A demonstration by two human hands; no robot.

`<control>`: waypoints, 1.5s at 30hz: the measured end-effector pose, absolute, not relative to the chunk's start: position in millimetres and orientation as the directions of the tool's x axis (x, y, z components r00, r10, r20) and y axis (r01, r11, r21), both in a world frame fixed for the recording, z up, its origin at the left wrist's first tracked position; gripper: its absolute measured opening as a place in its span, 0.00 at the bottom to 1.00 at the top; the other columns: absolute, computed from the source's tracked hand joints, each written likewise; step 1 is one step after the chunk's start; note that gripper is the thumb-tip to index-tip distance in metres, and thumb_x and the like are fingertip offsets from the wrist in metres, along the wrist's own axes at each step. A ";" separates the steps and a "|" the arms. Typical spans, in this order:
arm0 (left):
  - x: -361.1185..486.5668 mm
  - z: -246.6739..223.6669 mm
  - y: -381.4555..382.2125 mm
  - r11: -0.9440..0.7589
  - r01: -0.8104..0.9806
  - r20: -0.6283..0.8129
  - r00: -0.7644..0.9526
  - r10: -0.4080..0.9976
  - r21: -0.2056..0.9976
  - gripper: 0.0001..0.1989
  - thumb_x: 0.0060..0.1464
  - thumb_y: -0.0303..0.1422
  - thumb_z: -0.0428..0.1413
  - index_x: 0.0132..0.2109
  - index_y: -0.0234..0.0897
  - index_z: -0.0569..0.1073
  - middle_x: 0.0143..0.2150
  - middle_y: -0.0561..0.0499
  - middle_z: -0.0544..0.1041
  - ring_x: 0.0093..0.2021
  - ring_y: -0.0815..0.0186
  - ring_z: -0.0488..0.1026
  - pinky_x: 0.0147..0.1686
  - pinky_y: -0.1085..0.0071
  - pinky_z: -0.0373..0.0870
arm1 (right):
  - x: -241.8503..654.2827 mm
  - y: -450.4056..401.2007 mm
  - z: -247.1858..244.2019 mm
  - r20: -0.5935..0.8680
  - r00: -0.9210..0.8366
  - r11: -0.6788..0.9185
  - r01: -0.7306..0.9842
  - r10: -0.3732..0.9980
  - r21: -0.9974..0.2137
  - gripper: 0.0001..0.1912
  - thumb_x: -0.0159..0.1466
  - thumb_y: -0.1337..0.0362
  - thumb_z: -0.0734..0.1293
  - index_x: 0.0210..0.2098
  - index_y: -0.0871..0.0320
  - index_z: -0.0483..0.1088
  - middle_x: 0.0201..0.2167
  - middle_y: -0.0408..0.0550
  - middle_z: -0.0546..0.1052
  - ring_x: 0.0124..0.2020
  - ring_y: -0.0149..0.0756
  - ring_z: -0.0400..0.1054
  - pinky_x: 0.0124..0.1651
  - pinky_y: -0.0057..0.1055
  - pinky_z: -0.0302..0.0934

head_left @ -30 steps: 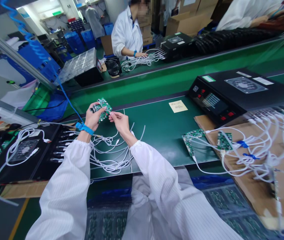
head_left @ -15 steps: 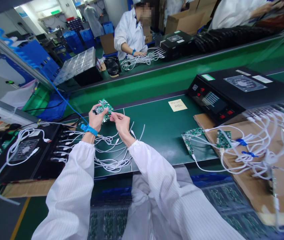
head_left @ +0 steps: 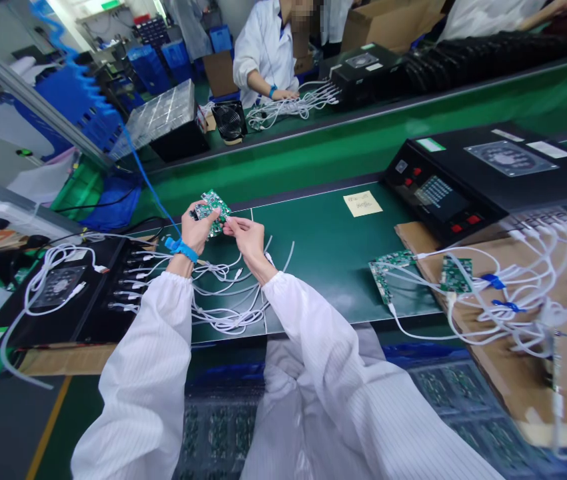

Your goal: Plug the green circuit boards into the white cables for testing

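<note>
My left hand holds a small green circuit board above the dark green mat. A blue wrist strap circles that wrist, with a blue coiled cord running up and left. My right hand pinches a white cable plug at the board's right edge. A tangle of white cables lies on the mat under both hands. The cables run to a black multi-port box on the left.
A black tester with a screen and red buttons stands at the right. Two more circuit boards with white cables lie on cardboard. A yellow note sits on the mat. A person in white works across the green conveyor.
The view has shifted a little; both hands stay together on the board, which sits slightly higher and further right in the picture. The grip is unchanged.
</note>
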State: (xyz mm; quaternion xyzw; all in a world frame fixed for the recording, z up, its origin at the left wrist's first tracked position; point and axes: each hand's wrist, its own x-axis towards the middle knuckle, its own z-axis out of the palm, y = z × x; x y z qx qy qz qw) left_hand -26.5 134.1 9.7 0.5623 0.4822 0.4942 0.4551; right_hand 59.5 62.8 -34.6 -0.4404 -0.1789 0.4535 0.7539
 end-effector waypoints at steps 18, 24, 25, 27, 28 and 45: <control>-18.3 -0.9 127.1 -0.224 0.072 0.212 0.136 0.968 0.972 0.20 0.39 0.35 0.71 0.40 0.37 0.76 0.36 0.51 0.79 0.36 0.65 0.75 0.37 0.71 0.71 | 52.7 52.6 -34.5 -0.082 0.587 0.247 -0.458 0.805 -0.854 0.10 0.63 0.59 0.74 0.35 0.62 0.78 0.30 0.49 0.83 0.30 0.35 0.79 0.43 0.33 0.76; -13.5 0.3 127.7 -0.260 0.144 0.243 0.126 0.962 0.955 0.18 0.40 0.32 0.69 0.40 0.37 0.75 0.34 0.52 0.78 0.34 0.65 0.75 0.34 0.71 0.70 | 80.2 37.3 -24.2 0.055 0.499 0.110 -0.081 0.865 -0.991 0.11 0.70 0.59 0.68 0.37 0.61 0.77 0.35 0.53 0.83 0.38 0.39 0.80 0.47 0.35 0.73; -13.6 -0.1 128.9 -0.260 0.143 0.242 0.132 0.961 0.955 0.18 0.40 0.31 0.69 0.40 0.37 0.75 0.34 0.52 0.78 0.33 0.65 0.75 0.33 0.71 0.71 | 88.7 29.6 -21.2 0.099 0.487 0.040 0.130 0.868 -0.991 0.11 0.71 0.59 0.67 0.39 0.61 0.77 0.38 0.56 0.83 0.42 0.42 0.79 0.50 0.38 0.72; -14.9 -1.7 132.1 -0.252 0.131 0.232 0.150 0.961 0.959 0.19 0.40 0.32 0.69 0.41 0.37 0.74 0.34 0.52 0.78 0.31 0.64 0.75 0.31 0.70 0.72 | 103.8 12.9 -15.8 0.132 0.517 -0.181 0.512 0.846 -0.840 0.11 0.71 0.60 0.67 0.43 0.64 0.75 0.45 0.64 0.81 0.50 0.50 0.76 0.55 0.44 0.68; -15.9 -2.7 134.0 -0.247 0.126 0.227 0.157 0.961 0.961 0.20 0.41 0.33 0.69 0.42 0.38 0.74 0.34 0.52 0.78 0.31 0.63 0.76 0.30 0.69 0.72 | 109.2 5.3 -13.8 0.119 0.537 -0.297 0.621 0.835 -0.725 0.13 0.71 0.61 0.68 0.46 0.66 0.74 0.48 0.68 0.79 0.53 0.54 0.75 0.57 0.47 0.66; -26.2 0.7 135.3 -0.494 0.259 0.425 0.281 0.861 0.830 0.18 0.43 0.37 0.69 0.40 0.38 0.73 0.33 0.54 0.75 0.31 0.65 0.70 0.33 0.70 0.68 | 111.3 12.4 -16.7 0.161 0.399 0.044 0.288 0.903 -0.957 0.04 0.66 0.68 0.67 0.38 0.59 0.75 0.36 0.48 0.82 0.37 0.36 0.77 0.45 0.32 0.70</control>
